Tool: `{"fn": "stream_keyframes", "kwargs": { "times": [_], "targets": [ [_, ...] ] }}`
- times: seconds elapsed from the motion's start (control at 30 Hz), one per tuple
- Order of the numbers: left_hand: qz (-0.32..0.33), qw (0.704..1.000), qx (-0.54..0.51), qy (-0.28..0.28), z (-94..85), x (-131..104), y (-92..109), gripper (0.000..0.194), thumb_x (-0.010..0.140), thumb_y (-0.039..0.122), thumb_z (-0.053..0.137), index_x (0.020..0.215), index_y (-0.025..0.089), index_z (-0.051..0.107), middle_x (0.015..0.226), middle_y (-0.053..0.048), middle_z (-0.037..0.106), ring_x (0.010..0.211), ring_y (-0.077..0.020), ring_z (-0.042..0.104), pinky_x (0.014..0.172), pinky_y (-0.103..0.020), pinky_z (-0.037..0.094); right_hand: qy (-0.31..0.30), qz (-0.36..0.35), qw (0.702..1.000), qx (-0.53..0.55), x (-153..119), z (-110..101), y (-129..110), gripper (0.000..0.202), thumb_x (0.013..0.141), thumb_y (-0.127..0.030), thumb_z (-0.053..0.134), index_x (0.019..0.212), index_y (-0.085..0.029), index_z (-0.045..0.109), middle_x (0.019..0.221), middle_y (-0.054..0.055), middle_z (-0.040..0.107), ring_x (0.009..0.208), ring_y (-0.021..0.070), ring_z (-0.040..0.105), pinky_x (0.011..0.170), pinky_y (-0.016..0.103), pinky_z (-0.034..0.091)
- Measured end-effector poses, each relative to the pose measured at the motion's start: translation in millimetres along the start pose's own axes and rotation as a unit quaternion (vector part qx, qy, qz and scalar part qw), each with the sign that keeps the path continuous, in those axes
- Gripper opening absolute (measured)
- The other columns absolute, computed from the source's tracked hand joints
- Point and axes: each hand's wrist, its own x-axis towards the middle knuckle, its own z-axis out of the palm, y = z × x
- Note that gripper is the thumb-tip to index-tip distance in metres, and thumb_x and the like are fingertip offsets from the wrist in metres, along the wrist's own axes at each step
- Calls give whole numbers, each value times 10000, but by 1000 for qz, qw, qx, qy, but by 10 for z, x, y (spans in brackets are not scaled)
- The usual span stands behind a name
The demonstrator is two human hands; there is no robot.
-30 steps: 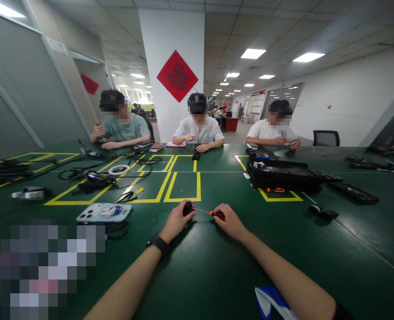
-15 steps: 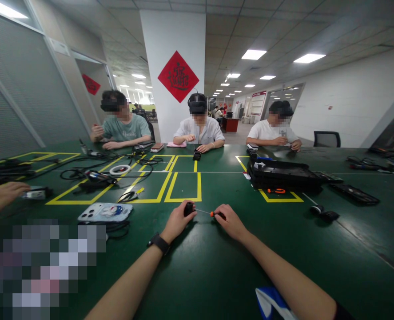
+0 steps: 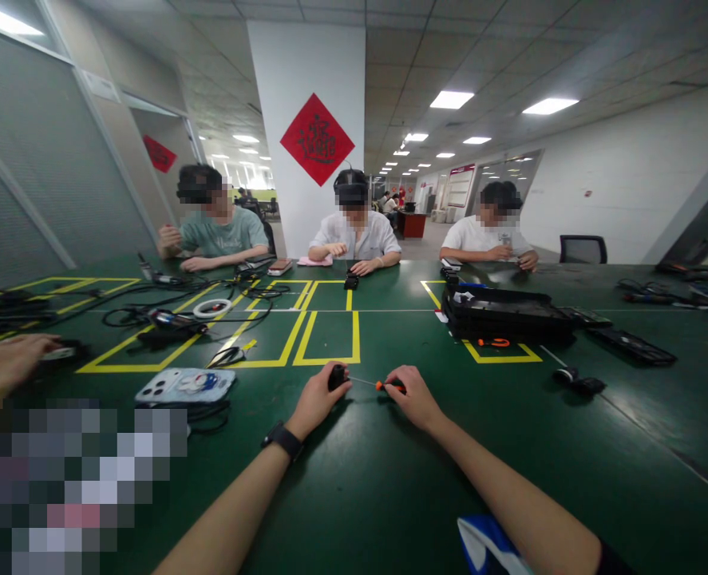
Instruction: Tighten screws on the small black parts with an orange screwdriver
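My left hand point(image 3: 321, 393), with a dark watch on its wrist, is closed round a small black part point(image 3: 336, 376) over the green table point(image 3: 365, 479). To its right, my right hand point(image 3: 412, 393) grips an orange-and-black screwdriver point(image 3: 381, 386) by the handle. The thin metal shaft runs left from the handle to the black part, and my fingers hide much of both. A patterned phone point(image 3: 186, 385) lies on the table left of my left hand, on top of black cables.
Black trays point(image 3: 503, 313) and an orange-handled tool point(image 3: 493, 343) lie right of centre. Cables and a white ring point(image 3: 211, 308) spread at the left. Another person's hand point(image 3: 12, 363) is at the left edge. Three people sit across the table.
The view has shifted slightly. My hands hold nearly the same pose. At the left edge, the other person's hand now covers more of the small device there.
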Motion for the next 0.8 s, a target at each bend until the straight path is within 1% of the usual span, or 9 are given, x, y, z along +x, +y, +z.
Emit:
{"fn": "stream_keyframes", "kwargs": {
  "times": [0.1, 0.27, 0.43, 0.53, 0.6, 0.7, 0.8],
  "targets": [
    [-1, 1000, -2, 1, -1, -2, 2, 337, 724, 340, 578, 1033, 220, 519, 975, -40, 657, 910, -196, 617, 846, -342, 454, -17, -9, 1000, 6, 3, -1, 2, 101, 810, -215, 504, 770, -173, 587, 827, 44, 558, 870, 183, 465, 785, 326, 366],
    [2, 1000, -5, 3, -6, -1, 0, 322, 732, 344, 568, 1027, 224, 520, 975, -36, 659, 907, -190, 619, 838, -330, 457, -23, -13, 999, 26, -6, -9, -23, 51, 780, -193, 537, 813, -181, 575, 832, 35, 558, 855, 179, 476, 772, 317, 383],
    [2, 1000, -8, -1, -10, -1, 8, 324, 732, 340, 569, 1029, 220, 518, 977, -38, 656, 908, -190, 617, 840, -329, 455, -24, -4, 999, 44, -24, -14, -42, 140, 733, -178, 581, 867, -191, 546, 883, 30, 544, 835, 168, 486, 741, 297, 400],
    [1, 1000, -7, -3, -10, -4, 10, 328, 737, 345, 564, 1037, 222, 513, 985, -38, 653, 916, -191, 613, 847, -333, 451, -23, 3, 999, 39, -29, -23, -53, 174, 728, -209, 598, 893, -192, 547, 906, 36, 539, 842, 171, 482, 733, 295, 401],
    [2, 1000, -5, -4, -10, -4, 5, 328, 739, 350, 564, 1037, 223, 513, 986, -39, 651, 918, -193, 611, 850, -338, 448, -19, 9, 999, 29, -26, -25, -55, 167, 748, -236, 585, 906, -191, 555, 902, 40, 543, 854, 177, 477, 744, 302, 396],
    [7, 1000, -4, -7, -9, -3, -8, 327, 742, 349, 565, 1040, 227, 512, 982, -36, 651, 917, -190, 609, 848, -335, 447, -22, 6, 1000, 15, -13, -20, -42, 102, 808, -244, 513, 856, -185, 581, 857, 39, 555, 868, 180, 472, 774, 313, 380],
    [10, 1000, -5, -8, -5, -3, -18, 323, 748, 342, 557, 1046, 229, 508, 983, -31, 651, 918, -185, 608, 849, -330, 445, -28, -3, 1000, 11, -3, -11, -23, 136, 834, -222, 466, 808, -180, 593, 840, 39, 558, 868, 175, 471, 785, 313, 372]
  ]
}}
